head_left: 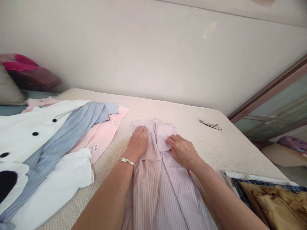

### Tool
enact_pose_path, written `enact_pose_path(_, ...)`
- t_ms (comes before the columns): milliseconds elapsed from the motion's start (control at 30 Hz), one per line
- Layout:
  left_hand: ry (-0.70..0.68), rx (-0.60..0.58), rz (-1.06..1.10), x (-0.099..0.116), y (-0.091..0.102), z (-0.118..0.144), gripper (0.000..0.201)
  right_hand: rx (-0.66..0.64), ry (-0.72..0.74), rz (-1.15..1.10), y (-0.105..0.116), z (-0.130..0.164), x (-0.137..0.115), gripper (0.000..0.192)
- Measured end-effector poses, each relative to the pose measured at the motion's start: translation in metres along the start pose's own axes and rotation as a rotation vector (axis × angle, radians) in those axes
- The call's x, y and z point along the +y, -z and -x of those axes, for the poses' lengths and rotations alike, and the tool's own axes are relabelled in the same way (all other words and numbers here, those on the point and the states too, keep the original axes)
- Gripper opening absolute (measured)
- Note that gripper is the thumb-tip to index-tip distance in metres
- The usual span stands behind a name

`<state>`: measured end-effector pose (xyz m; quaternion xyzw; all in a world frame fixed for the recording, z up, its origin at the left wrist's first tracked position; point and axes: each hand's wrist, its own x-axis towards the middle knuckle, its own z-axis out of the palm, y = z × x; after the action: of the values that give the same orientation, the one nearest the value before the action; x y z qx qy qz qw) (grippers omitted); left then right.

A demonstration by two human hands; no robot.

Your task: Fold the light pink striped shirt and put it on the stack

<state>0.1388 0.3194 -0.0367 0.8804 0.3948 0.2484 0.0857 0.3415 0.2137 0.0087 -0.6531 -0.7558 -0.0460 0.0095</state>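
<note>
Striped shirt [165, 188] lies under both hands' flat, open fingers [141, 132], cuffs beneath fingertips.

Person, head view, own body: two forearms and two hands, both bare to the lower edge of the frame, no sleeve in view; left hand [138, 141] bare, no ring visible on the fingers shown; right hand [182, 150] bare, no ring or watch visible; one item worn: a narrow silver-coloured bracelet [126, 161], a flat polished metal band, lying just behind the left hand at the wrist; no gloves; faint freckling on both forearms behind the bracelet's line.
</note>
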Motion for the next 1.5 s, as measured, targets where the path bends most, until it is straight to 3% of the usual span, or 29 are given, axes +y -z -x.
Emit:
enact_pose_path(133,-0.004,0.01,0.006,-0.003,-0.002,0.001,0.025,0.06,-0.091,-0.167,-0.001,-0.004,0.011,0.031)
enact_pose_path(233,-0.01,0.012,0.007,-0.002,-0.001,0.0,0.023,0.049,-0.085,-0.221,0.006,-0.001,0.005,0.027)
enact_pose_path(367,-0.015,0.016,-0.008,0.001,0.002,0.0,0.022,-0.014,0.022,-0.156,0.013,0.01,-0.019,0.028)
enact_pose_path(467,-0.012,0.015,-0.011,0.002,0.003,0.0,0.022,0.011,0.019,-0.043,0.009,0.012,-0.032,0.015)
enact_pose_path(600,-0.004,0.021,-0.002,0.001,0.002,0.0,0.023,0.009,0.027,0.036,0.005,0.006,-0.029,0.014)
enact_pose_path(800,-0.003,0.001,-0.026,0.001,0.003,0.0,0.027,0.043,-0.005,0.125,0.016,0.003,-0.024,0.023)
enact_pose_path(1000,0.0,0.004,0.003,0.003,0.006,-0.001,0.029,0.029,0.067,0.121,0.014,0.017,-0.039,0.017)
enact_pose_path(1067,0.007,0.014,0.029,0.006,0.006,-0.001,0.032,-0.011,0.05,0.03,0.023,0.02,-0.038,0.003)
enact_pose_path(1167,-0.012,-0.015,0.074,0.012,0.004,0.0,0.04,-0.042,0.011,-0.161,0.04,0.015,-0.031,0.03)
enact_pose_path(1233,-0.023,-0.077,0.097,0.015,0.001,0.002,0.046,0.037,-0.06,-0.203,0.042,0.003,-0.025,0.04)
enact_pose_path(1333,-0.02,-0.153,0.085,0.015,-0.004,0.006,0.052,0.13,-0.082,-0.146,0.02,-0.022,-0.016,0.05)
enact_pose_path(1500,-0.027,-0.158,0.044,0.013,-0.006,0.007,0.06,-0.029,-0.075,-0.103,-0.034,-0.039,-0.012,0.073)
